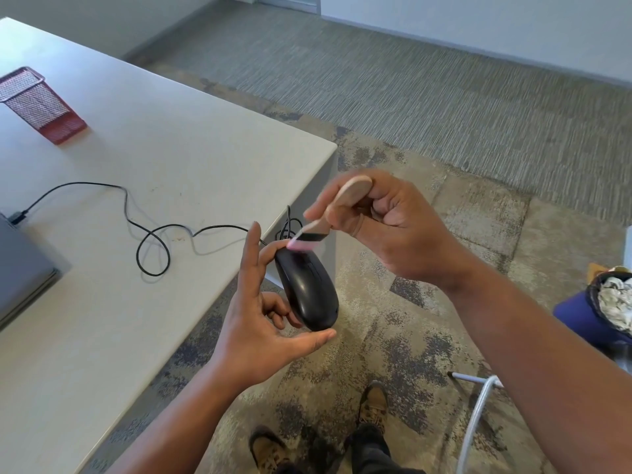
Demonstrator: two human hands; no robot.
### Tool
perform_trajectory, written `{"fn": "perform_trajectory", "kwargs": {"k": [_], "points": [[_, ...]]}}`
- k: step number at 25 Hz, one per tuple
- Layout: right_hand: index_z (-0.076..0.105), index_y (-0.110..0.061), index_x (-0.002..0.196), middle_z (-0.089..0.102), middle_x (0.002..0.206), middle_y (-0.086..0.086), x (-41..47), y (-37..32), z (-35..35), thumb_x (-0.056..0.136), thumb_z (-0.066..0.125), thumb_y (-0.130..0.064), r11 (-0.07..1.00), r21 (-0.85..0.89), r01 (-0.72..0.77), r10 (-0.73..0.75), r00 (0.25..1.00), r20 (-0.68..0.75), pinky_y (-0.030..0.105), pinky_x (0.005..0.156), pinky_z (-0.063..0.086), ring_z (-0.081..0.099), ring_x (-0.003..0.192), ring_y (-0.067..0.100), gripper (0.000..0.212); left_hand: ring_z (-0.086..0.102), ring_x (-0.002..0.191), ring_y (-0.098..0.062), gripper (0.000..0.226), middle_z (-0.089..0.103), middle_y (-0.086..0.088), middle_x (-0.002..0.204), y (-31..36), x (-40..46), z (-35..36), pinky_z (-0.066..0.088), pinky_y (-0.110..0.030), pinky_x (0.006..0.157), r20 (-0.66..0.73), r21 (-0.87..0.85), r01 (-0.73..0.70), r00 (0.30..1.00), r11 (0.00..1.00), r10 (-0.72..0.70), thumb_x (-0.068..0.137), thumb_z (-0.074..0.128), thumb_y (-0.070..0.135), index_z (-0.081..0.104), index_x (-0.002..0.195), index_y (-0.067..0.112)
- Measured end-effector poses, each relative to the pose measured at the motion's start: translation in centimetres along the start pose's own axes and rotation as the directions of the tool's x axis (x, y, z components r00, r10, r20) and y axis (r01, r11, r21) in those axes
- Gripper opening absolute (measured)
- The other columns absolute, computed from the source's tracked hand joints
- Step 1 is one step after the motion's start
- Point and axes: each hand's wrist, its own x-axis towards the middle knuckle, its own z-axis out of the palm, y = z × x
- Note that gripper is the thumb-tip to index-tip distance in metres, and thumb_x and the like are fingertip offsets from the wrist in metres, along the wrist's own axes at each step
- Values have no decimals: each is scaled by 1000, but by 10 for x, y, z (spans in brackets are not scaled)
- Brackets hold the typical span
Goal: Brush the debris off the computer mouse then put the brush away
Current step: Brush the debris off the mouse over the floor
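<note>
A black computer mouse (306, 290) is held in the air just off the table's right edge, pinched between the thumb and fingers of my left hand (260, 316). Its black cable (154, 234) loops back across the table to a plug at the left. My right hand (386, 224) grips a small brush (328, 217) with a pale wooden handle, a black band and pink bristles. The bristles touch the front end of the mouse, near its buttons.
The white table (143, 159) carries a red mesh pen holder (41, 104) at the far left and a grey laptop (20, 268) at the left edge. Carpeted floor lies below. A full bin (612, 299) and a metal frame (478, 412) stand at the right.
</note>
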Motion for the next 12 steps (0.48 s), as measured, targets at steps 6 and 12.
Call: {"fn": "perform_trajectory", "kwargs": {"k": [6, 12], "points": [[61, -13, 113, 73, 80, 12, 4, -4, 23, 98, 63, -13, 946, -324, 1, -56, 985, -162, 44, 60, 59, 71, 67, 31, 15, 67, 56, -18, 153, 43, 18, 163, 1, 1, 2, 54, -28, 50, -18, 20, -17, 1000, 1000, 17, 59, 99, 42, -6, 171, 42], [53, -25, 107, 67, 83, 25, 10, -6, 10, 89, 57, -23, 936, -312, -161, 122, 982, -141, 46, 49, 49, 57, 58, 36, 19, 67, 56, -17, 150, 42, 19, 162, 2, 0, 3, 52, -24, 51, -7, 31, -20, 1000, 999, 20, 60, 97, 45, -6, 169, 48]]}}
